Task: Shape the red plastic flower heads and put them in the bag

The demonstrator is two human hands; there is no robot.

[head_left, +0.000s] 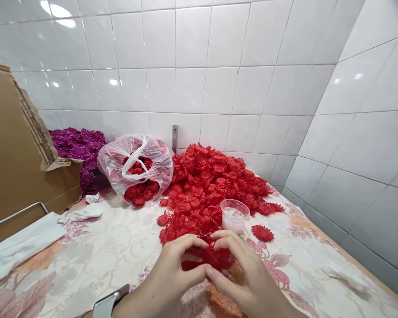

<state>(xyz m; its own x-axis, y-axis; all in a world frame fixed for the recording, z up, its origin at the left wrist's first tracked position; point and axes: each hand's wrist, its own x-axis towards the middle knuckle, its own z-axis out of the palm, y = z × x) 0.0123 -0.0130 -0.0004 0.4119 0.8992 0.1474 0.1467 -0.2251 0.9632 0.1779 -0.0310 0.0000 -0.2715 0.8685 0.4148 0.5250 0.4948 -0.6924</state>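
My left hand (pixel 175 265) and my right hand (pixel 245 265) meet at the front of the table, fingers curled and thumb tips touching. Between them is a red fringed flower (pixel 215 258), partly hidden by the fingers and slightly blurred; both hands appear to pinch it. Just beyond the fingertips stands a clear plastic cup (pixel 235 216) with something whitish inside. Behind it rises a heap of red flowers (pixel 208 176). One loose red flower (pixel 262 233) lies flat to the right of the cup.
A tied clear plastic bag (pixel 135 170) of red flowers sits left of the heap. Purple flowers (pixel 78 143) are piled behind a cardboard box (pixel 16 145). Crumpled white tissue (pixel 82 213) lies on the floral tablecloth (pixel 119 247). White tiled walls bound the back and right.
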